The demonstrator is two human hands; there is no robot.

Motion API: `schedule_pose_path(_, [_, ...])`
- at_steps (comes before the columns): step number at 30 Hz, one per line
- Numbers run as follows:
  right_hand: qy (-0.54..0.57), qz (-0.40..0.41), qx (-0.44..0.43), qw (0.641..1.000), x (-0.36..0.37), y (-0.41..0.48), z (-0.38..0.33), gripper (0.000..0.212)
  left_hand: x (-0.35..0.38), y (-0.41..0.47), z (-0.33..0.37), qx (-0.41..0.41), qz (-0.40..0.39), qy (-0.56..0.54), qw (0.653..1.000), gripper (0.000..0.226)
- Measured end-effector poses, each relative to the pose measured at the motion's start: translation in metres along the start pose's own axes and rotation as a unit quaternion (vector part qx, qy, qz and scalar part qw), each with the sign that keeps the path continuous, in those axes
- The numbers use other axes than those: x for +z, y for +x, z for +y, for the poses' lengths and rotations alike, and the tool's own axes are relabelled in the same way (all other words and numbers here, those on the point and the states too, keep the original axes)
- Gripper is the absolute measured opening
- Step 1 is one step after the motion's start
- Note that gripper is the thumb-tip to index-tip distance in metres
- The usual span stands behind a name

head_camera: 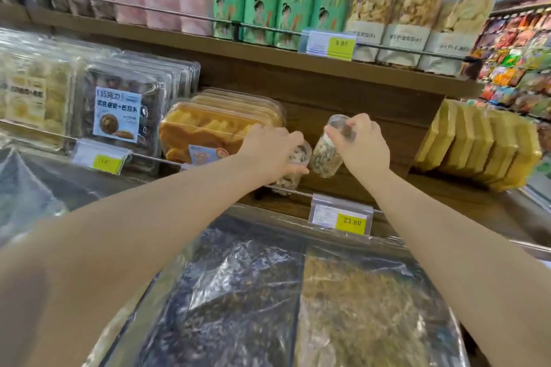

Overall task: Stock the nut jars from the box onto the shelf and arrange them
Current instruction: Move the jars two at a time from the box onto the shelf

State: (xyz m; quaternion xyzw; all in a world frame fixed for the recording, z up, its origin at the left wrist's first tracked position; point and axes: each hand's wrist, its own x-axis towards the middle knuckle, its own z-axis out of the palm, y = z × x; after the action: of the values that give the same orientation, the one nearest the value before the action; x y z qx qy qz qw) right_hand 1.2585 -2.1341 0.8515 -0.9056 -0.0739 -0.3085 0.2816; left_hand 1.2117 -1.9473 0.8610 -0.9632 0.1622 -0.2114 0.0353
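Above the tag (351, 221), the left hand (269, 152) wraps one jar (293, 170) low at the shelf (441, 191) edge, while the right hand (362, 143) pinches a second jar (326, 155) by its lid, tilted and aloft — a top-only hold that could slip or knock its neighbour off.

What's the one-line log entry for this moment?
step: shelving jars | left hand: grips left jar at shelf front | right hand: holds right jar by lid, tilted

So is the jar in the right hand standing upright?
No, the right hand holds the nut jar tilted, gripped near its lid.
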Motion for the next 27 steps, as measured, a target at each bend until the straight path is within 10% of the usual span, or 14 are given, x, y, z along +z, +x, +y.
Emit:
schedule_pose_path(5, [0.014,-0.020,0.001,1.000,0.029,0.035,-0.008,0.053,0.000,0.008,0.008,-0.023,0.000,0.121,0.992,0.052])
schedule_pose_path(13, [0.028,0.003,-0.017,0.999,0.043,0.066,-0.014,0.054,0.002,0.019,-0.002,-0.023,-0.082,0.019,0.996,0.050])
schedule_pose_path(18, [-0.024,-0.097,-0.048,0.994,0.055,0.076,-0.010,0.053,0.008,-0.008,-0.010,-0.028,0.068,-0.046,0.996,0.033])
schedule_pose_path(22, [-0.053,-0.161,-0.051,0.984,0.073,0.079,-0.013,0.051,0.024,-0.044,-0.034,0.089,0.131,-0.017,0.987,0.022])
schedule_pose_path(27, [-0.016,-0.218,-0.025,0.975,0.083,0.088,-0.014,0.044,0.038,-0.056,-0.035,0.141,0.029,-0.003,0.990,0.036])
